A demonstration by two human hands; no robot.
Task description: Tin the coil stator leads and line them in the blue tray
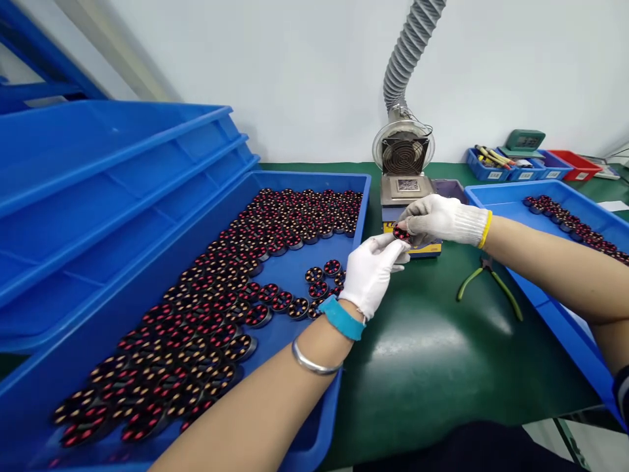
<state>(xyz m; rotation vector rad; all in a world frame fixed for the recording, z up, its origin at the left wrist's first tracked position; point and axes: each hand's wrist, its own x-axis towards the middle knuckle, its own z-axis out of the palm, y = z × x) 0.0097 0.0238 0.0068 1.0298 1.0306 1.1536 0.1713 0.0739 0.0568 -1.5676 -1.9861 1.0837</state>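
My left hand [374, 267], in a white glove with a teal wristband, grips a small round black part with red coils [401, 233] from below. On the same part, from the right and above, close the thumb and fingers of my right hand [432, 219], gloved in white with a yellow cuff. Both hands are in front of a solder pot-like machine [407, 191] with a metal top and a round fan grille. To my left, a large blue tray [314, 252] holds many similar round parts, some with red coils and some with copper-coloured ones.
Stacked blue trays [122, 170] stand at the far left. Green-handled cutters [486, 278] lie on the green table [417, 354]. Another blue tray [515, 203] with similar parts is at right. Small bins [486, 172] and a green digital device [525, 139] line the back; a grey duct [410, 52] hangs above.
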